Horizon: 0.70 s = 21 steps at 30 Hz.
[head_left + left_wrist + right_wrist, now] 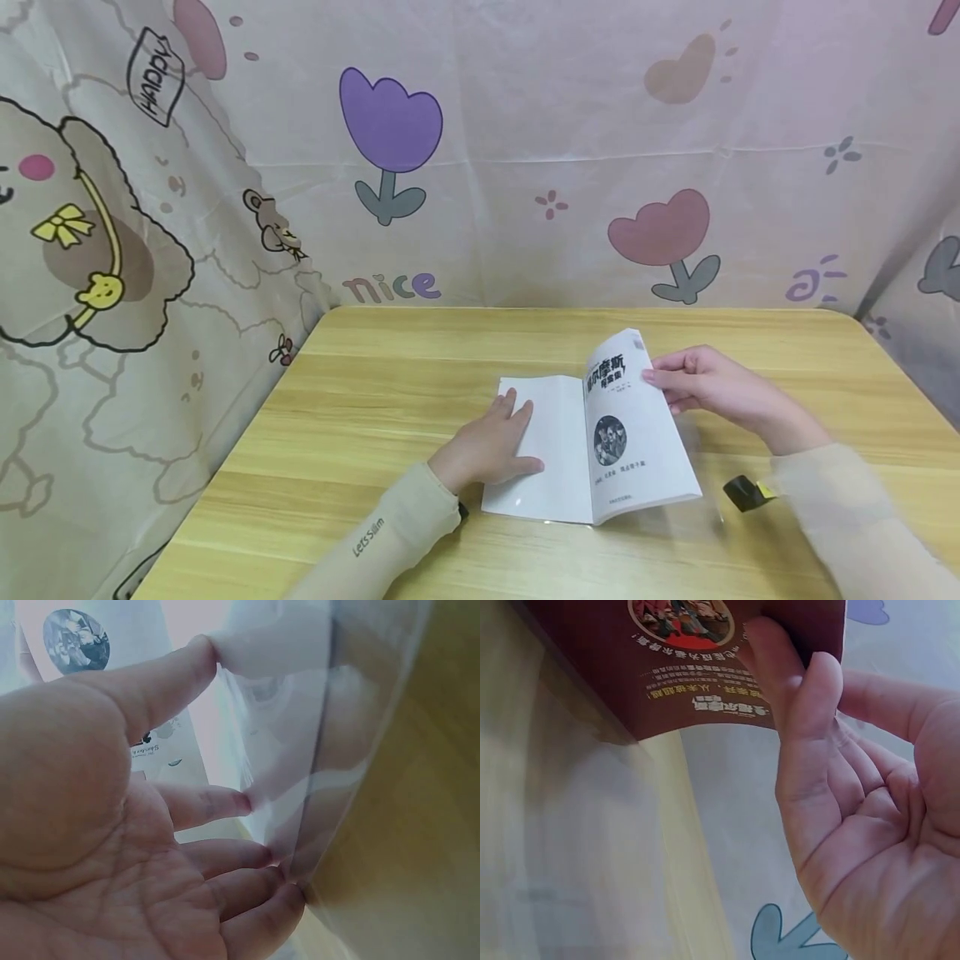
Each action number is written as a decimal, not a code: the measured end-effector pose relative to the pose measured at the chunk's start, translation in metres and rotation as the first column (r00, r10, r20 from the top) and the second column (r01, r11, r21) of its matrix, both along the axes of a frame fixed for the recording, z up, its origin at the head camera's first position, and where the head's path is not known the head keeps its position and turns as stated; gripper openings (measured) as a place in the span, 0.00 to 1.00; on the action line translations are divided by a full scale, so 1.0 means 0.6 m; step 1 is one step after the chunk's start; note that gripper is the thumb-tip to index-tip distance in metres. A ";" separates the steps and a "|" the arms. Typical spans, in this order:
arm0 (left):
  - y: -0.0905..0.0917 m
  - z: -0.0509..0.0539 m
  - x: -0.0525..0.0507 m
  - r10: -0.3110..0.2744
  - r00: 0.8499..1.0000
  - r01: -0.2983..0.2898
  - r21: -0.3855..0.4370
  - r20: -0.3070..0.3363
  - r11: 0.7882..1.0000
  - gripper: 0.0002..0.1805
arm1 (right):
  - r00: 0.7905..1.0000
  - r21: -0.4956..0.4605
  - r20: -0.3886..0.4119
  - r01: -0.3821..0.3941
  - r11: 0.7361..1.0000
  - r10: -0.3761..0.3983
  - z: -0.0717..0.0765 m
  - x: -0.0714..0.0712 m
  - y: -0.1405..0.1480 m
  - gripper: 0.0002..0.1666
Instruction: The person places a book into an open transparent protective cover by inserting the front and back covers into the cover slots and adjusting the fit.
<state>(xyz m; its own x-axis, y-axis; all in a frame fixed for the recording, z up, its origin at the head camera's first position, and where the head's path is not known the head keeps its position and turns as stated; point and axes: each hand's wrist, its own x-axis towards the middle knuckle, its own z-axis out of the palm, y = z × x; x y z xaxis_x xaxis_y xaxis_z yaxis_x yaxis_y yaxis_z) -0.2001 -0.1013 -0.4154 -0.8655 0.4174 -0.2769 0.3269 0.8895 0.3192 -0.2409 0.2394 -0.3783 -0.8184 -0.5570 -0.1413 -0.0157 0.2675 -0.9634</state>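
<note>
White pages show in the open book (573, 450), which lies on the wood-grain surface (360, 400); its right page carries bold black characters above a dark oval picture (610, 440). Maroon covers its outer side, printed with a colour picture and pale and yellow lettering. Palm down, the left hand (487, 446) spreads its fingers across the blank left page. The right hand (712, 387) pinches the raised right-hand part by its outer edge.

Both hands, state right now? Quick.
Left hand: open, fingers spread, resting on the left page of the book.
Right hand: closed, pinching the outer edge of the book's raised right side.
</note>
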 end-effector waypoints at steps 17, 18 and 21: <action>0.002 -0.005 -0.001 0.043 0.999 -0.043 0.002 -0.033 0.999 0.53 | 0.998 -0.014 -0.023 0.061 0.998 -0.061 0.001 -0.002 -0.043 0.26; 0.002 -0.006 -0.001 0.048 0.998 -0.048 0.007 -0.040 0.999 0.53 | 0.997 -0.013 -0.024 0.067 0.998 -0.067 0.001 -0.002 -0.046 0.26; 0.002 -0.008 -0.001 0.055 0.994 -0.053 0.018 -0.099 0.998 0.51 | 0.996 0.002 -0.034 0.088 0.996 -0.087 0.003 0.000 -0.055 0.25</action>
